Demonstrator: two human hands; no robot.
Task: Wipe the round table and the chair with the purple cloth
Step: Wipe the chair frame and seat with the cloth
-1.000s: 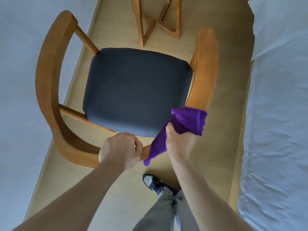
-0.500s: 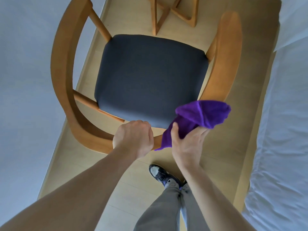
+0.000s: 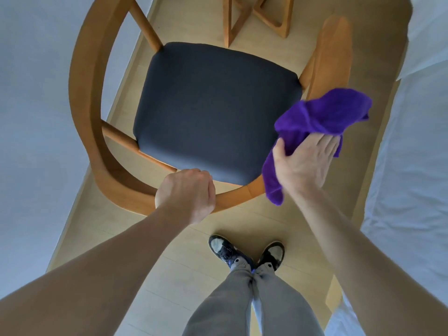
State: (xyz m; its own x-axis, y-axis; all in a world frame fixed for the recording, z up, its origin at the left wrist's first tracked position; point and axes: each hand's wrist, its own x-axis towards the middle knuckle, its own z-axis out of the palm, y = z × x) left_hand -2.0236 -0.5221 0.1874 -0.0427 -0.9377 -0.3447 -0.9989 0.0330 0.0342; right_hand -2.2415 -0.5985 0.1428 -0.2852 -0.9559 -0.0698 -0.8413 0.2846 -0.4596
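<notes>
The chair (image 3: 215, 112), wooden with a dark padded seat, stands on the pale floor (image 3: 169, 251) with its curved backrest nearest the person. Left of the chair is a plain white wall (image 3: 36, 117). The left hand (image 3: 185, 196) is clenched over the top rail of the backrest, fingers curled round the wood and knuckles up. At the chair's right side, the purple cloth (image 3: 322, 117) is bunched over the lower end of the right armrest, one tail hanging down past the rail. The right hand (image 3: 303, 163) holds the cloth: its thumb is hooked round the fabric while the fingers lie nearly straight, flat against it. Beyond the chair stand wooden table legs (image 3: 254, 18). Right of the chair lies white bedding (image 3: 412, 166). Below the chair, two dark sneakers (image 3: 247, 253) show.
</notes>
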